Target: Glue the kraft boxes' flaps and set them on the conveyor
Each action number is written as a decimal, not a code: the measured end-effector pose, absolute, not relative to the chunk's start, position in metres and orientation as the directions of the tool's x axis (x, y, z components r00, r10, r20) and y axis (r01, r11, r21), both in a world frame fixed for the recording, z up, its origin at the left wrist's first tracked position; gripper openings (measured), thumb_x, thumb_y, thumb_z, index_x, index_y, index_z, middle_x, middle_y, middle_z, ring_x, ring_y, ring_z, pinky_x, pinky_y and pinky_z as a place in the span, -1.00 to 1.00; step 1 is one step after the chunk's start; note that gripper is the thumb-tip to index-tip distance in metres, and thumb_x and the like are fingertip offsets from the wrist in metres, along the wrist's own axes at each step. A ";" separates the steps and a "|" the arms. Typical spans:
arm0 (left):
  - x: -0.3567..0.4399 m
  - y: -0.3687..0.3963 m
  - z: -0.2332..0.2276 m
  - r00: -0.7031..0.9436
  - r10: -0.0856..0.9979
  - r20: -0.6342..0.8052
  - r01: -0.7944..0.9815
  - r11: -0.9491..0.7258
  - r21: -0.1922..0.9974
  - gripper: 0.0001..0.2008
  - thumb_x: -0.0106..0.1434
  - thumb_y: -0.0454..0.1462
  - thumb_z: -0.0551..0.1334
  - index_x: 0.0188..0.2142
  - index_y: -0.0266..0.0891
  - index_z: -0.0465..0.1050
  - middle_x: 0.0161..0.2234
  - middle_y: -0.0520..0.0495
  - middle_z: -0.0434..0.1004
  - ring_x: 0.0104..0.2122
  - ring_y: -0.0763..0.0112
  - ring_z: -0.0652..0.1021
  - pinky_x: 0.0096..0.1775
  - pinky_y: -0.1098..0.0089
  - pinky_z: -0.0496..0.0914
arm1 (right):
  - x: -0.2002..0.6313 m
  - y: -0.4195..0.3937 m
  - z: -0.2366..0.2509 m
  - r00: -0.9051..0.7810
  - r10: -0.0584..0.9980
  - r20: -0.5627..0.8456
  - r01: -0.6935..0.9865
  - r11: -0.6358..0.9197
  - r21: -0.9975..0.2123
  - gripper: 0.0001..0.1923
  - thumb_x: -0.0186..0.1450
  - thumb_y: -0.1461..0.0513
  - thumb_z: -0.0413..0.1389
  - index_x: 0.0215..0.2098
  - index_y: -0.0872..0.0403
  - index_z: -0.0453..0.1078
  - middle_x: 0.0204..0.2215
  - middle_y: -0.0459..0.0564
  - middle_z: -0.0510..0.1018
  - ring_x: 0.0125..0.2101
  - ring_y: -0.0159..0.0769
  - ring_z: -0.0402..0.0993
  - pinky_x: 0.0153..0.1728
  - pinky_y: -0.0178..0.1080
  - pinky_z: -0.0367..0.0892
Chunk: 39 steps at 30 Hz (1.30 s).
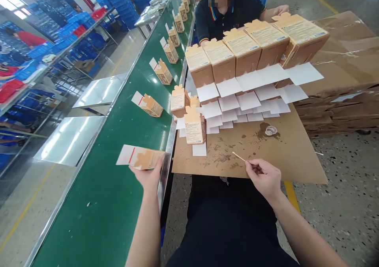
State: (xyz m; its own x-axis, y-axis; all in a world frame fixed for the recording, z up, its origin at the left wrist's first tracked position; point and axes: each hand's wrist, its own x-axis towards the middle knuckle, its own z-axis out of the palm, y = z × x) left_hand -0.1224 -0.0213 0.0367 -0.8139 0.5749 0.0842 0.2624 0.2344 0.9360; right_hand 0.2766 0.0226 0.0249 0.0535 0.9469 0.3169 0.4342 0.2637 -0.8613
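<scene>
My left hand [148,176] is wrapped round a small tan carton [145,159] at the near edge of the green conveyor belt [103,196]. The carton's white flap with a red line points left. Over the cardboard sheet [284,156], my right hand [264,177] pinches a thin cotton swab [238,156], its tip pointing up and left. A small clear dish [270,130] sits in a wet patch beyond that hand. Between my hands, a single carton [194,128] stands on the sheet with its white flap toward me.
Stacked cartons [245,57] with white flaps rise at the back of the sheet. More cartons [161,71] stand in a line along the belt. A co-worker [227,14] sits behind the stack. Large taped boxes [340,73] are at right; metal side tables [71,140] adjoin the belt's left.
</scene>
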 end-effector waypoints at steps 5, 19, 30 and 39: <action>-0.202 -0.018 0.047 -0.909 0.411 0.067 0.251 0.413 0.876 0.00 -0.20 -0.14 0.73 0.13 -0.10 0.22 0.21 -0.31 0.55 0.30 -0.18 0.60 0.39 -0.28 0.42 | 0.281 0.035 0.031 0.075 0.938 0.339 0.420 0.278 -0.864 -0.66 0.47 0.04 0.25 -0.43 -0.02 0.57 -0.60 -0.06 0.58 -0.63 -0.31 0.44 -0.57 -0.24 0.45; -0.061 0.045 0.034 -0.591 0.802 0.089 0.154 0.004 0.988 -0.36 0.24 0.06 0.53 0.17 -0.07 0.38 0.10 -0.21 0.53 0.17 0.01 0.65 0.29 -0.11 0.52 | 0.319 0.042 0.028 0.219 0.896 0.385 0.494 0.239 -0.836 -0.59 0.47 -0.11 0.30 -0.36 -0.02 0.62 -0.59 -0.08 0.57 -0.64 -0.28 0.46 -0.56 -0.21 0.45; -0.036 0.011 0.026 -0.189 0.930 -0.314 -0.260 0.261 0.930 -0.20 0.11 -0.04 0.69 0.28 -0.09 0.50 0.29 -0.28 0.63 0.33 -0.11 0.61 0.30 0.02 0.53 | 0.358 0.067 0.043 0.282 0.828 0.485 0.684 0.181 -0.707 -0.69 0.42 0.03 0.29 -0.40 0.02 0.58 -0.55 -0.01 0.60 -0.57 -0.28 0.50 -0.46 -0.22 0.46; -0.024 -0.003 0.033 -0.219 0.912 -0.347 -0.301 0.276 0.913 -0.20 -0.03 -0.11 0.75 0.18 -0.21 0.63 0.18 -0.34 0.74 0.25 -0.30 0.67 0.32 -0.22 0.53 | 0.374 0.120 0.039 0.107 0.920 0.378 0.778 0.159 -0.607 -0.59 0.41 -0.07 0.25 -0.49 -0.09 0.38 -0.60 -0.01 0.53 -0.54 -0.23 0.44 -0.44 -0.17 0.37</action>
